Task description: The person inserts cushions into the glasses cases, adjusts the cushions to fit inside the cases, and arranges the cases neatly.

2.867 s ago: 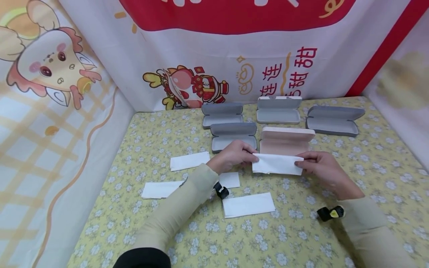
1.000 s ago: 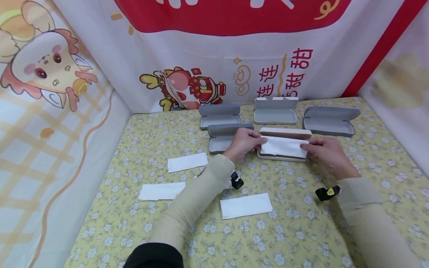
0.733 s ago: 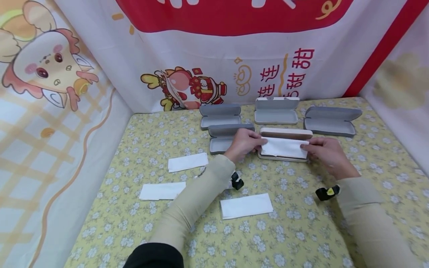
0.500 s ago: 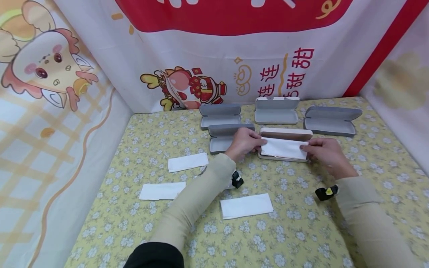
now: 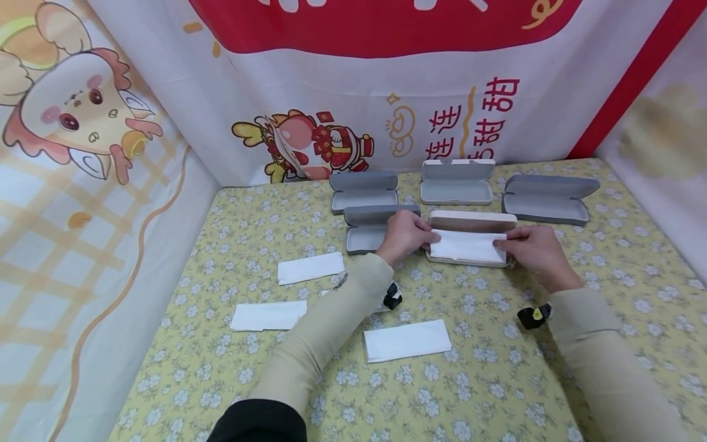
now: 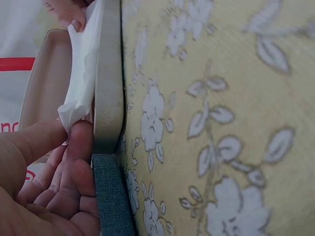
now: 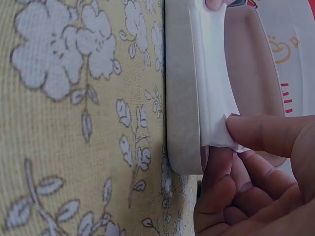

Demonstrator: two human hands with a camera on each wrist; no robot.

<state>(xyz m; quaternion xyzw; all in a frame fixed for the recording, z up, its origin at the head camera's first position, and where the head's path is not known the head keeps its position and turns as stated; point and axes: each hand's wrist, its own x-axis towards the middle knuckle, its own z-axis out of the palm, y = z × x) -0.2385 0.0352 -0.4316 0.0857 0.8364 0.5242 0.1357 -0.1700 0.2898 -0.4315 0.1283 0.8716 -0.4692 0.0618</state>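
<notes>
A folded white cloth [image 5: 468,247] lies stretched over the lower half of an open cream glasses case [image 5: 472,220] with a pinkish lining. My left hand [image 5: 405,235] pinches the cloth's left end between thumb and fingers. At the opposite end my right hand [image 5: 536,248] pinches it the same way. In the left wrist view the cloth [image 6: 84,69] bunches a little at the thumb, and a blue-grey case [image 6: 113,194] sits right by the fingers. The right wrist view has the cloth [image 7: 214,78] along the rim of the cream case [image 7: 184,93].
Open grey cases stand around: one [image 5: 366,239] beside my left hand, another [image 5: 364,199] behind it, a third [image 5: 547,209] at the right. A pale case [image 5: 456,191] stands at the back. Folded white cloths [image 5: 407,341] [image 5: 310,268] [image 5: 268,315] lie on the flowered tablecloth [image 5: 221,374]; another is partly under my left sleeve.
Both hands carried the cloth from in front of the cream case to over its lower half, then lowered it into the case. The other cases and cloths stayed put.
</notes>
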